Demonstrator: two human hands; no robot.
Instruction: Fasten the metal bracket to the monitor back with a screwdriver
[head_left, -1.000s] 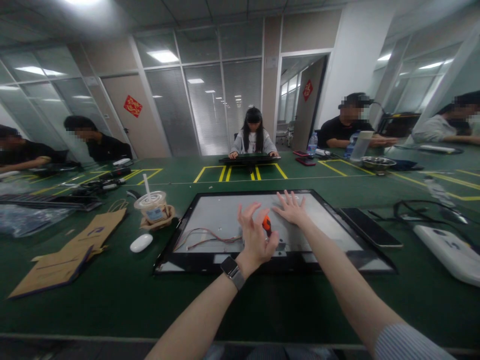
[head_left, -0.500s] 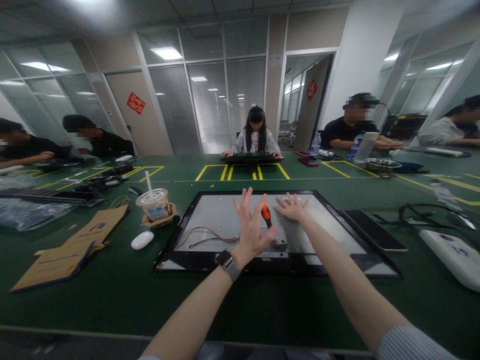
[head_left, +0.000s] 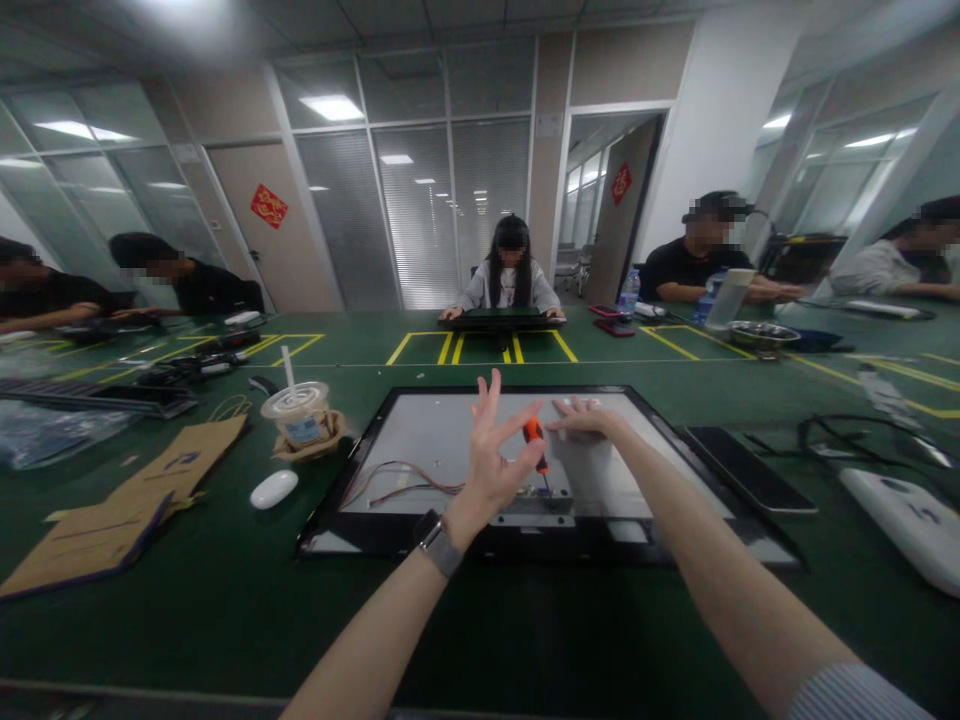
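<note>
Apparently midway, with bracket on the panel but its fastening indiscernible, pinching an orange screwdriver in the left hand and resting the right hand open.

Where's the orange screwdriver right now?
In the head view it is just right of the middle: the orange screwdriver is at the left hand's thumb and forefinger, its shaft pointing down at the metal bracket on the panel.

Office with blind-fitted glass partitions
</note>
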